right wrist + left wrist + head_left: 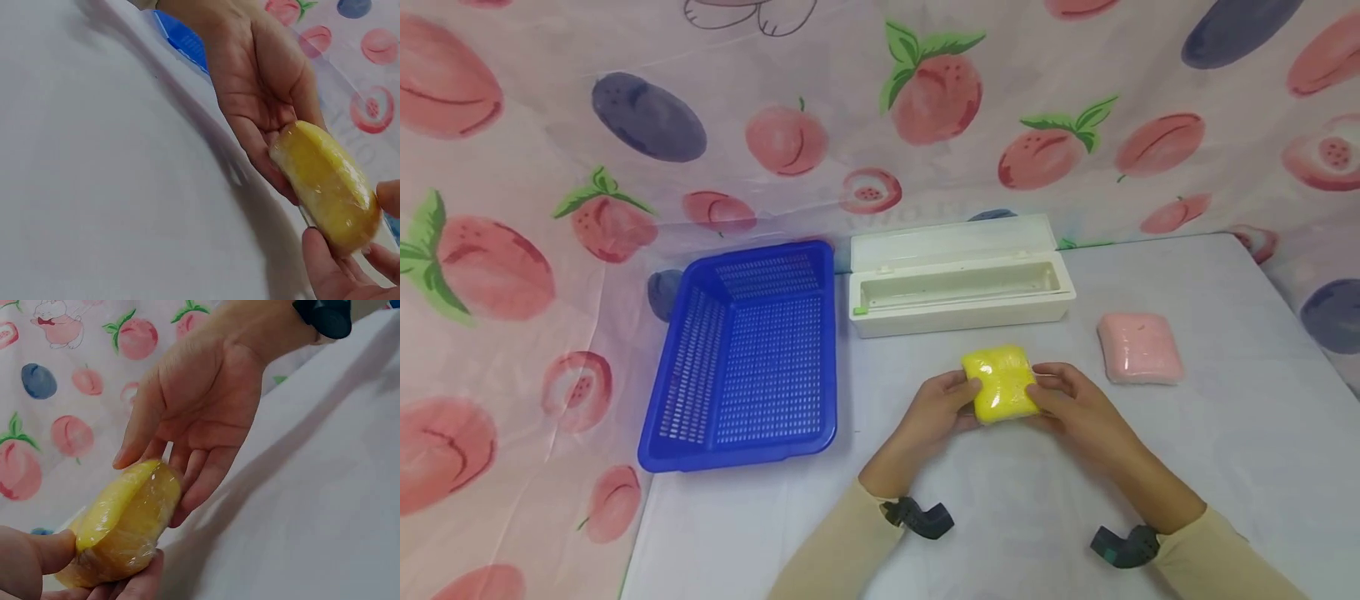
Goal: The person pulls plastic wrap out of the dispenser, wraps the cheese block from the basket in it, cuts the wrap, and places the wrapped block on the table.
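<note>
A soft-looking yellow square block (1002, 385) in clear, shiny plastic wrap is held above the table between both hands. My left hand (928, 415) grips its left side, thumb on the top face and fingers beneath. On the opposite side, my right hand (1084, 417) holds it with the thumb over the edge and fingers under and behind. In the left wrist view the wrapped block (125, 519) is seen edge-on, its wrap creased. A similar pink block (1141, 348), also wrapped, lies on the table to the right of the hands.
At the left stands a blue perforated plastic basket (829, 375). A long white box (962, 321) with its lid (951, 244) raised sits at the back, beyond the hands. Peach-patterned cloth (775, 67) hangs behind the white-covered table (1262, 467).
</note>
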`<control>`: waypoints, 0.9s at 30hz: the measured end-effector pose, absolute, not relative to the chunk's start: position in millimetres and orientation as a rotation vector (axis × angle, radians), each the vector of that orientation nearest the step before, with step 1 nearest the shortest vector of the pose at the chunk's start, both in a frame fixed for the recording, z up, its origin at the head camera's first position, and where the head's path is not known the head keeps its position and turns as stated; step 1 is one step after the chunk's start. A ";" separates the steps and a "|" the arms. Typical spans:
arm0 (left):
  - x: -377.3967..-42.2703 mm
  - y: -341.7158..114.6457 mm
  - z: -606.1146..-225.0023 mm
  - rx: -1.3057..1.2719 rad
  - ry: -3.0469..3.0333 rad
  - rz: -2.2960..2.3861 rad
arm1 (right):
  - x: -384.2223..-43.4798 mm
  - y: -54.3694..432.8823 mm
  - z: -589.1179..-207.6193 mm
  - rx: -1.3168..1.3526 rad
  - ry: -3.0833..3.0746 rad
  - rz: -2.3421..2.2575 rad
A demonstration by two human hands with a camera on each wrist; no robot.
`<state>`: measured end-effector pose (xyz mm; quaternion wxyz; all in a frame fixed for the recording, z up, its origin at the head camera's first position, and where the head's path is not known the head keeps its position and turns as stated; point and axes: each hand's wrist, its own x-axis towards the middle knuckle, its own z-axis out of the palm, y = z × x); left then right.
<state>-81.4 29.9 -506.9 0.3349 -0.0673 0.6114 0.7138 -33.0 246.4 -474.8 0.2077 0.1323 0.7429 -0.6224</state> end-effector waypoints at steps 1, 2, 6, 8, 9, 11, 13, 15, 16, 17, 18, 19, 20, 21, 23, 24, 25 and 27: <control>-82.9 37.0 -506.8 -0.194 1.582 1.880 | -31.9 249.9 -474.5 0.379 2.079 -1.747; -84.4 44.5 -506.3 -0.209 1.571 1.898 | -30.9 253.4 -474.7 0.391 2.090 -1.769; -89.5 73.8 -502.5 -0.252 1.597 1.932 | -27.2 266.3 -475.9 0.466 2.185 -1.807; -92.0 86.9 -500.4 -0.269 1.654 1.915 | -26.6 271.1 -477.6 0.513 2.233 -1.818; -93.3 92.6 -499.2 -0.278 1.687 1.899 | -26.3 272.8 -478.5 0.540 2.248 -1.820; -96.1 102.9 -497.4 -0.296 1.747 1.863 | -26.3 275.5 -480.4 0.582 2.264 -1.833; -99.0 111.7 -496.3 -0.298 1.792 1.831 | -26.2 277.8 -481.8 0.616 2.266 -1.850; -101.6 119.5 -496.9 -0.302 1.813 1.823 | -25.4 279.7 -482.1 0.625 2.246 -1.879; -102.7 123.4 -498.0 -0.307 1.822 1.823 | -24.8 280.6 -481.5 0.624 2.225 -1.902; -103.5 127.3 -499.6 -0.314 1.830 1.829 | -24.0 281.2 -480.8 0.624 2.201 -1.925; -103.7 131.3 -501.4 -0.321 1.835 1.839 | -22.9 281.6 -479.8 0.624 2.174 -1.948; -103.7 135.1 -503.2 -0.328 1.837 1.855 | -21.5 281.7 -478.5 0.624 2.148 -1.972; -103.6 138.8 -505.0 -0.327 1.850 1.860 | -20.0 281.6 -477.0 0.629 2.128 -1.985; -103.2 142.5 -506.6 -0.325 1.870 1.862 | -18.2 281.3 -475.5 0.643 2.129 -1.969; -102.5 148.7 -509.1 -0.297 1.924 1.851 | -14.2 280.0 -472.6 0.669 2.163 -1.917; -102.2 151.2 -510.0 -0.276 1.958 1.835 | -12.2 279.4 -471.3 0.684 2.187 -1.883; -102.3 153.1 -510.7 -0.253 2.002 1.814 | -10.3 278.9 -470.2 0.694 2.214 -1.851; -102.9 155.1 -511.6 -0.203 2.106 1.751 | -7.2 278.1 -468.7 0.705 2.262 -1.791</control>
